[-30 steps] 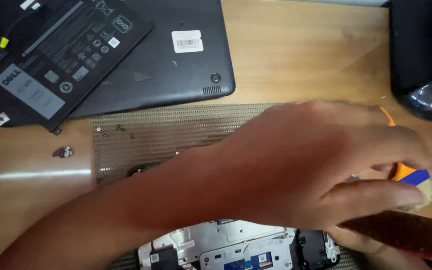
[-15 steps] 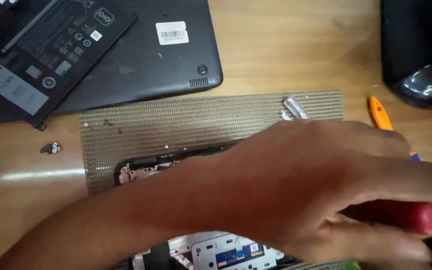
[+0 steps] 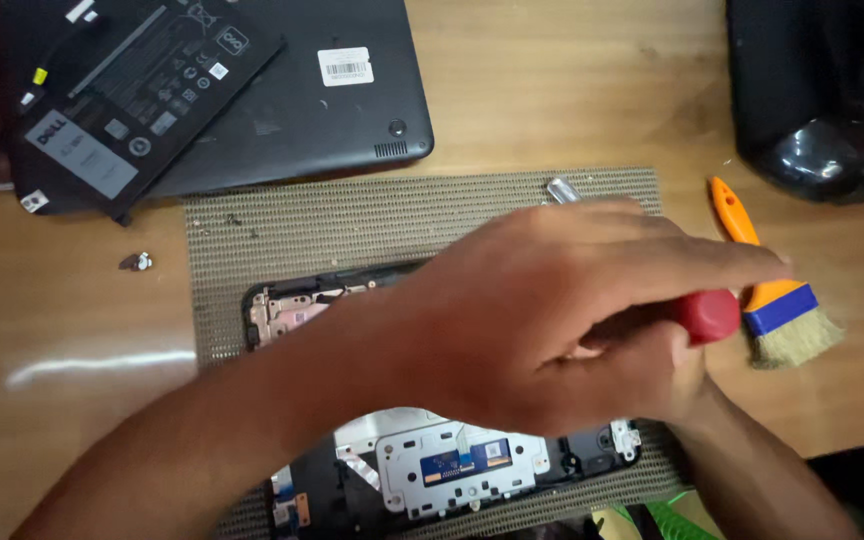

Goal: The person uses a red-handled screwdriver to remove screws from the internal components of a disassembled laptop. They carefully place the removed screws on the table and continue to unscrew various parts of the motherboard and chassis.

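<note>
My left hand (image 3: 552, 310) reaches in from the lower left and lies over an opened black laptop chassis (image 3: 452, 465). Its fingers and thumb close around a red tool handle (image 3: 709, 315), of which only the rounded end shows. My right hand (image 3: 687, 390) sits right beneath the left one, coming from the lower right. It is mostly hidden, so its grip cannot be made out. The chassis rests on a brown woven mat (image 3: 352, 225), with a hinge corner (image 3: 287, 305) and a touchpad board showing.
An orange-handled brush (image 3: 777, 300) lies to the right of my hands on the wooden table (image 3: 82, 330). A black laptop cover (image 3: 292, 120) with a flat battery (image 3: 122, 110) on it lies at the top left. A black device (image 3: 822, 90) stands at the top right. A small loose part (image 3: 137, 262) sits left of the mat.
The view has shifted down and right. My left hand has drawn back toward me, so the brush, the mat's far edge and the red handle's end now show.
</note>
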